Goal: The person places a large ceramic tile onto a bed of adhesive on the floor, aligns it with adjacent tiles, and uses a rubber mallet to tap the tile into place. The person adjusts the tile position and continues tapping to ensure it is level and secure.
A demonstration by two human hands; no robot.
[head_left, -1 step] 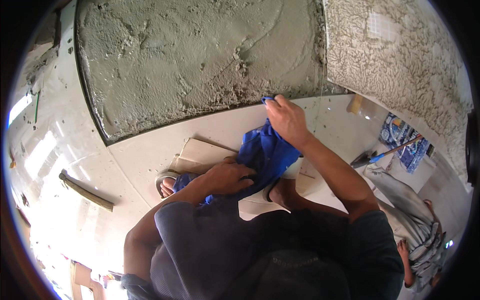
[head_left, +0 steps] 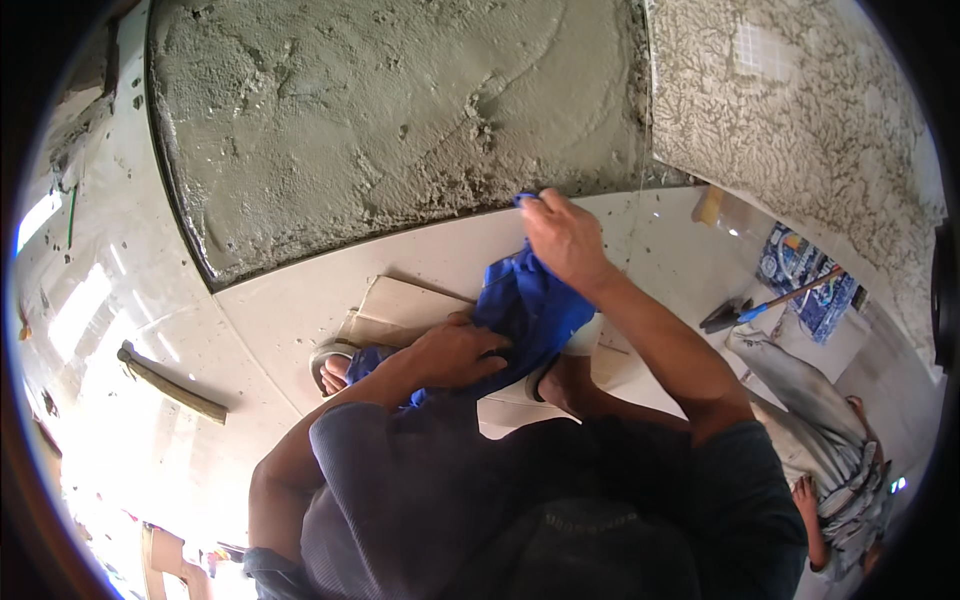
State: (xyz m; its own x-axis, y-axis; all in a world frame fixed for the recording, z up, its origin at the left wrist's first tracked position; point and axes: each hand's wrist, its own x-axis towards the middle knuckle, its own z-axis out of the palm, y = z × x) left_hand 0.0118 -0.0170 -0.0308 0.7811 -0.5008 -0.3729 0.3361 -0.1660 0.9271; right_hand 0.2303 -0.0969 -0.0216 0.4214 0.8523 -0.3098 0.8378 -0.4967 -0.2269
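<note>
My right hand (head_left: 565, 238) is closed, and a small bit of blue (head_left: 525, 199) sticks out at its fingertips, by the near edge of the wet mortar bed (head_left: 390, 110). From below this hand a crumpled blue cloth (head_left: 535, 310) hangs down in front of me; it seems to run up into my grip. Lower and to the left, my left hand (head_left: 458, 355) lies on the cloth with its fingers apart. A flat piece of cardboard (head_left: 410, 302) lies on the pale floor tiles (head_left: 290, 340) beyond it. My sandalled feet are partly covered by cloth and arms.
A tile with ridged adhesive (head_left: 790, 110) stands at the far right. Near it are a blue printed bag (head_left: 815, 290) and a trowel (head_left: 735, 316) beside a blue-handled tool (head_left: 775, 303). Another person (head_left: 830, 420) sits at the right. A wooden strip (head_left: 175, 383) lies left.
My right hand has shifted slightly left, with the blue bit at its fingertips. My left hand stays where it was on the cloth.
</note>
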